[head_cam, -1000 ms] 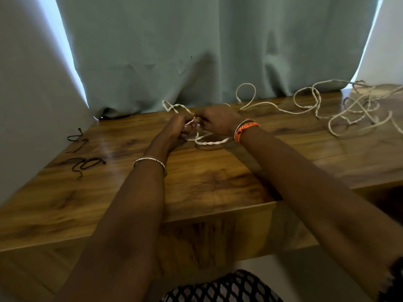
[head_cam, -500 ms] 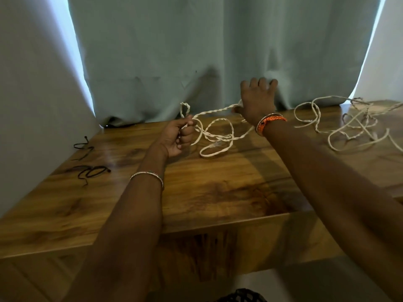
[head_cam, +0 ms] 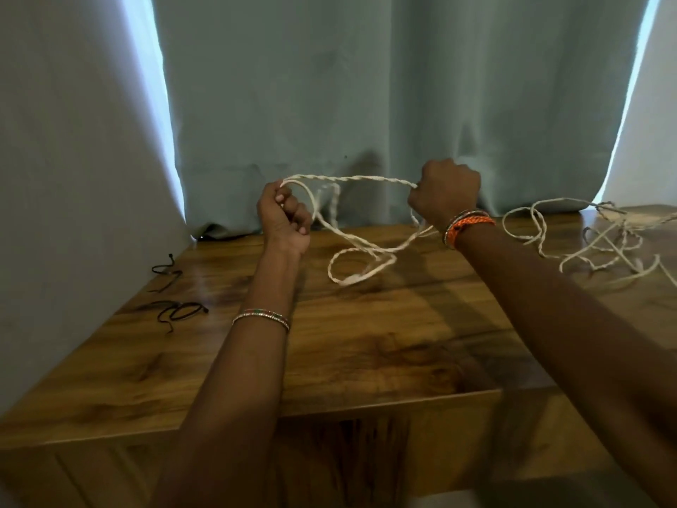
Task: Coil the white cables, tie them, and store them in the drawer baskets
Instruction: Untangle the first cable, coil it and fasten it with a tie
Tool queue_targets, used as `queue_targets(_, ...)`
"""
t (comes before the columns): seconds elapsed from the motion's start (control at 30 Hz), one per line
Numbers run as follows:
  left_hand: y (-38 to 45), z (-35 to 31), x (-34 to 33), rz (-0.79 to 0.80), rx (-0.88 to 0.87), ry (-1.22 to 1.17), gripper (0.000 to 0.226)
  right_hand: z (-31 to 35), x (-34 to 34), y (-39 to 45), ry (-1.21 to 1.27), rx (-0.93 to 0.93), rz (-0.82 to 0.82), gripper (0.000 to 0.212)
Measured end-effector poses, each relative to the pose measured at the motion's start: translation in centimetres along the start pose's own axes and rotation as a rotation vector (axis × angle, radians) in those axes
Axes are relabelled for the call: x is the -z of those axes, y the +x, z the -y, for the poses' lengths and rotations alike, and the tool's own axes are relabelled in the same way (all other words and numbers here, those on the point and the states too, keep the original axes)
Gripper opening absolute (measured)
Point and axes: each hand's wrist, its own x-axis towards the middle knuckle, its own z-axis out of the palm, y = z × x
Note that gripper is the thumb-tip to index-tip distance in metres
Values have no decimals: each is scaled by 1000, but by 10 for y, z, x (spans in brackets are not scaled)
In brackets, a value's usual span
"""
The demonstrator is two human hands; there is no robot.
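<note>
White cable (head_cam: 361,179), twisted, stretched level between the two hands above the bench (head_cam: 366,342). The left hand (head_cam: 284,218) has its grip clamped on the near end; the right hand (head_cam: 445,190) is likewise closed round the strand, its fingers curled. Half a second ago the right hand lay open against the curtain (head_cam: 329,104) and the cable rested in loops on the bench; now a span is lifted taut, with slack loops (head_cam: 357,265) hanging to the wood. This suggests a fresh length being measured for the next turn of the coil. A further tangle of white cables (head_cam: 593,240) lies at right, black ties (head_cam: 176,311) at left.
</note>
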Motion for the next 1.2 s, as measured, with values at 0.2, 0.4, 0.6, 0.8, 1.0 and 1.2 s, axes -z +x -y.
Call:
queue_targets(0.2,14,-42,16,-412,-202,-146,40,-95,16,17,-140,-217,28,30)
queue_targets(0.4,-10,-15,13,-691,-190,461,22,-125,28,13,8,-413,-18,30)
queue_targets(0.6,-13,30,-52,-385,-12,295,38,-68,21,-8,192,-123,35,26)
queue_targets(0.8,-41,66,-101,18,63,627,25,-13,16,-21,52,285,52,25)
queue_targets(1.0,-38,62,-93,87,127,1060,34,-22,6,-25,13,444,168,27)
queue_targets(1.2,-26,42,-55,37,-189,1172,15,-43,8,-18,402,375,278,75)
